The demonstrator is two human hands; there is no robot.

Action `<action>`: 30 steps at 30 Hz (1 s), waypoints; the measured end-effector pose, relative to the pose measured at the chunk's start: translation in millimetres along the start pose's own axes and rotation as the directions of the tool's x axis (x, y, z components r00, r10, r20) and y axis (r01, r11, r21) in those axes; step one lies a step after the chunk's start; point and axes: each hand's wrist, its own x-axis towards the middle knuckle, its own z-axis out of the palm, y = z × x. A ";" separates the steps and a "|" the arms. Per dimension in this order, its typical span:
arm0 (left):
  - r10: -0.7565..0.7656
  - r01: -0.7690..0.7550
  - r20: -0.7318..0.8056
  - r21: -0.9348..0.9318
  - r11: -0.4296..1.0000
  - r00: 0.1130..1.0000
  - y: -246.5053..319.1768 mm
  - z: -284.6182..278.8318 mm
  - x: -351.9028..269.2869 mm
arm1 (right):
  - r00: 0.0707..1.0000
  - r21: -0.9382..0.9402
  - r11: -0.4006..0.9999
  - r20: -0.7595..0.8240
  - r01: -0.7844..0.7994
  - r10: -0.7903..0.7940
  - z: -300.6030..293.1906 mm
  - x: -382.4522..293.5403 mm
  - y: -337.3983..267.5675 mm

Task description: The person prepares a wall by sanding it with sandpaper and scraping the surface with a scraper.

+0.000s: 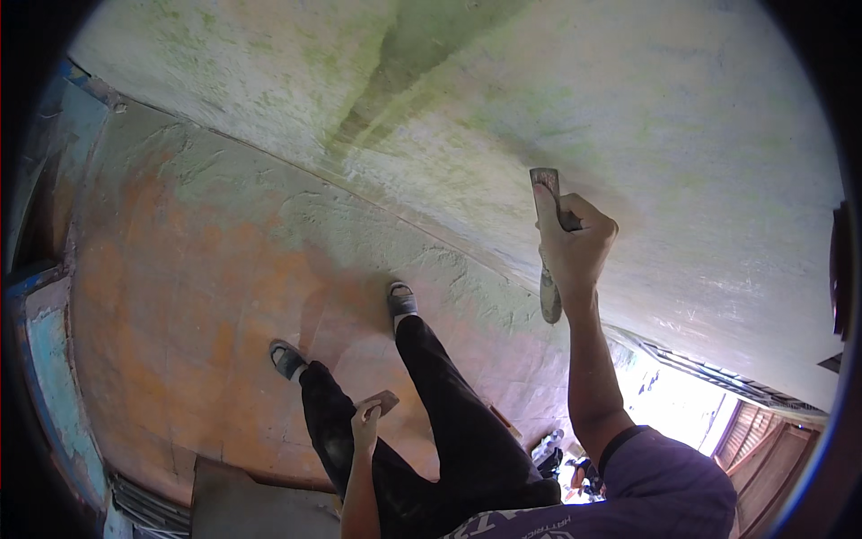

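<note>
In my right hand point(580, 239) is a scraper point(551, 296), gripped with its handle hanging below my fist. Its short, dark, worn blade point(544, 177) points up at the plastered wall point(687, 155); I cannot tell whether it touches. My thumb lies along the blade. Green smears mark the pale wall, and a darker grey-green patch point(417, 50) runs down it. Low in front of my legs, my left hand point(366, 424) pinches a flat brown rectangular piece point(385, 402), perhaps another scraper's blade; most of its near end is hidden by my fingers.
The worn floor point(222, 283) is orange and grey-green, meeting the wall at a slanting joint. A grey panel point(256, 509) lies at lower left, beside a blue-framed doorway point(50, 350). Assorted items point(549, 451) sit behind my legs near a bright opening and a wooden door point(768, 458).
</note>
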 end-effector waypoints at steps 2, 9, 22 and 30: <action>0.049 -0.049 0.002 0.026 0.998 0.999 1.6 2.5 1.6 | 0.986 -0.004 0.987 -0.037 0.163 -0.163 10.1 8.5 -12.8; 0.020 -0.020 -0.018 -0.004 1.000 1.000 5.0 -5.9 2.8 | 0.992 -0.135 0.983 0.039 0.126 -0.122 11.4 0.0 4.3; -0.003 0.001 -0.026 -0.062 0.998 1.000 9.2 -7.0 7.2 | 0.994 -0.098 0.990 0.033 0.105 -0.102 31.8 6.6 -18.0; -0.019 0.018 -0.034 -0.018 1.000 0.999 16.7 -11.7 4.5 | 0.991 -0.082 0.989 -0.042 0.127 -0.131 26.4 0.4 -1.4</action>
